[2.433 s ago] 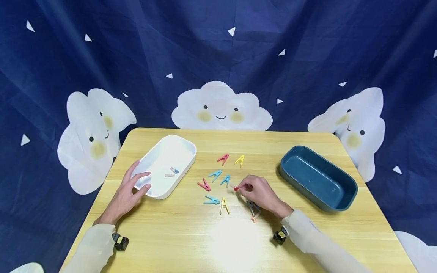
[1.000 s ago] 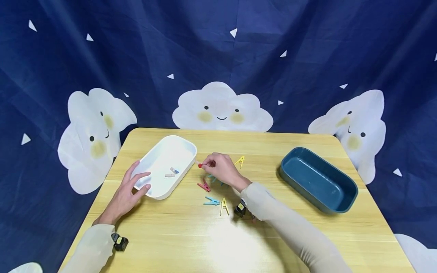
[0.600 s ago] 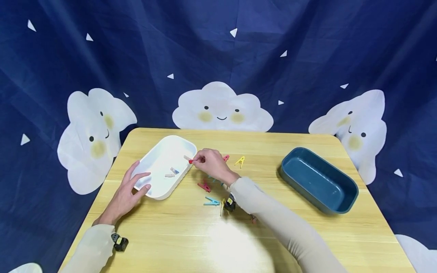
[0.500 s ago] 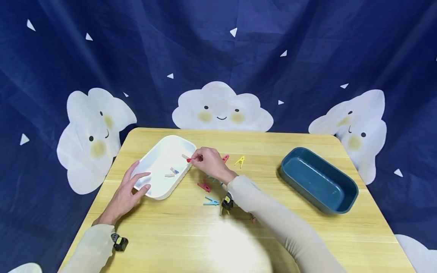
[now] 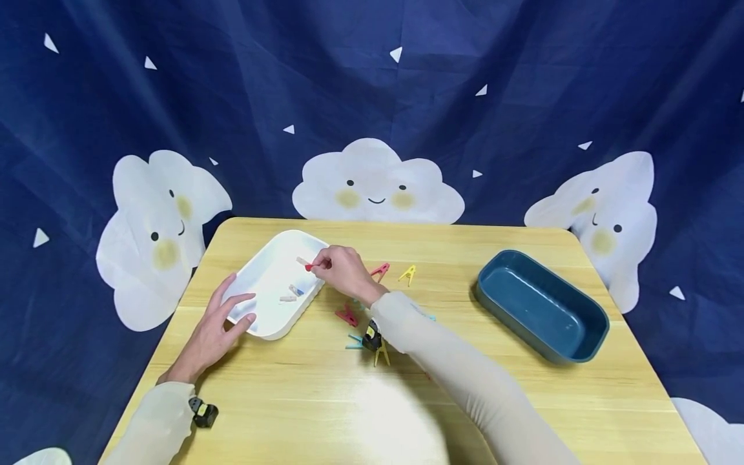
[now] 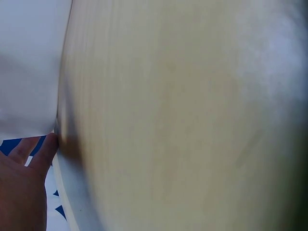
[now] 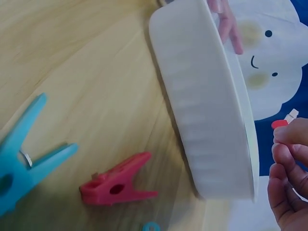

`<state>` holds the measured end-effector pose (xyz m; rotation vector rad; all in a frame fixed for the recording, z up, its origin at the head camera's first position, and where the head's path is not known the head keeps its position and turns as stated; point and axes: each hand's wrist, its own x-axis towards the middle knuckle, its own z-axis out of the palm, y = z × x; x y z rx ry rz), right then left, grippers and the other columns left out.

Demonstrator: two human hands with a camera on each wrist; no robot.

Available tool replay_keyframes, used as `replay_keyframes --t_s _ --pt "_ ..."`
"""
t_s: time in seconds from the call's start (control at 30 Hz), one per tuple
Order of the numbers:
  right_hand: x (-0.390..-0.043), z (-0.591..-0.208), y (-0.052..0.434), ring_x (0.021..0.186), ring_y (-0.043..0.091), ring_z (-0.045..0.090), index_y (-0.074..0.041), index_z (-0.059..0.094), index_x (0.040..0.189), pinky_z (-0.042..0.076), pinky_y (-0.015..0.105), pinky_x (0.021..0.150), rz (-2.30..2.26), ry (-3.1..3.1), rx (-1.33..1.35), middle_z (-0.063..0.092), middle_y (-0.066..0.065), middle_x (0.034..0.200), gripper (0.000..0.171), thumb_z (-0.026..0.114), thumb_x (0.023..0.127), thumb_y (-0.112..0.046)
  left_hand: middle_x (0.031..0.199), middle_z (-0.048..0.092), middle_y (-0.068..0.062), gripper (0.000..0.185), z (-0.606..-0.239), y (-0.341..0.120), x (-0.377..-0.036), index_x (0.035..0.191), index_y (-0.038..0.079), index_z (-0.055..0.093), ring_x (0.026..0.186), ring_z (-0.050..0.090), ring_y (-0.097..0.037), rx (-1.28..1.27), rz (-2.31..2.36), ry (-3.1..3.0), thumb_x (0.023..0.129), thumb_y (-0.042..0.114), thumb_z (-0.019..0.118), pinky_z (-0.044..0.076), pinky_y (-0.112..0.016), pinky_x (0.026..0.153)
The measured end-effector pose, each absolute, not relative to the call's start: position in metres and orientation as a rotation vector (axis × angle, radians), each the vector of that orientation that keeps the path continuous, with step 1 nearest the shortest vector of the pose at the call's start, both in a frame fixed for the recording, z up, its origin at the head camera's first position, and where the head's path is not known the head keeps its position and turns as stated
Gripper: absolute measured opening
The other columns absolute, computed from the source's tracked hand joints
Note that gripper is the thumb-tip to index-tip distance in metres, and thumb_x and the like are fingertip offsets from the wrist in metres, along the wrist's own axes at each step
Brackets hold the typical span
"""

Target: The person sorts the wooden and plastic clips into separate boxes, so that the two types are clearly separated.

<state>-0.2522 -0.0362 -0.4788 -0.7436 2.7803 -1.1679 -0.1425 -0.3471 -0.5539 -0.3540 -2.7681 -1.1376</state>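
My right hand [image 5: 343, 268] pinches a small pale clothespin [image 5: 303, 262] with a red end, just above the right part of the white bin [image 5: 264, 332]. In the right wrist view the clothespin's red end [image 7: 279, 124] shows between thumb and fingertip. Inside the bin lie a small pale clip with a blue end [image 5: 296, 290] and another small pale one [image 5: 287, 299]. My left hand [image 5: 212, 336], fingers spread, rests at the bin's near left edge. Below my right forearm lie larger clothespins, among them a red one [image 5: 347, 315] and a yellow one [image 5: 382, 354].
A dark blue bin [image 5: 506, 318] stands at the right of the wooden table [image 5: 279, 400]. Toward the back lie another red clothespin [image 5: 380, 270] and a yellow clothespin [image 5: 408, 275]. My right forearm partly hides several clothespins. A blue curtain [image 5: 372, 77] with clouds hangs behind.
My right hand has lifted the small red-ended clothespin off the mid-table and carried it left, from near the larger clothespins to over the white bin. The left hand stays in place.
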Motion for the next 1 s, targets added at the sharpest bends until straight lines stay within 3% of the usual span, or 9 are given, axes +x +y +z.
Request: replay_keyframes --t_s 0.47,1.0 --pt "-0.259 -0.486 -0.056 0.081 0.007 0.059 -0.013 0.082 0.095 0.047 0.015 0.076 -1.099 2.763 -0.732 0.072 -0.005 0.088 0.008 0.076 0.101 -0.014 0.182 0.013 -0.015 0.04 -0.552 -0.347 -0.143 0.142 0.007 0.067 0.16 0.022 -0.057 -0.354 -1.122 -2.775 0.107 0.027 0.07 0.03 -0.086 0.113" --pt "-0.263 -0.488 -0.068 0.084 0.006 0.062 -0.016 0.084 0.096 0.05 0.018 0.082 -0.928 2.838 -0.77 0.076 -0.007 0.091 0.01 0.075 0.101 -0.015 0.183 0.013 -0.013 0.039 -0.554 -0.347 -0.144 0.141 0.009 0.068 0.161 0.022 -0.056 -0.343 -1.126 -2.771 0.106 0.027 0.07 0.029 -0.085 0.114"
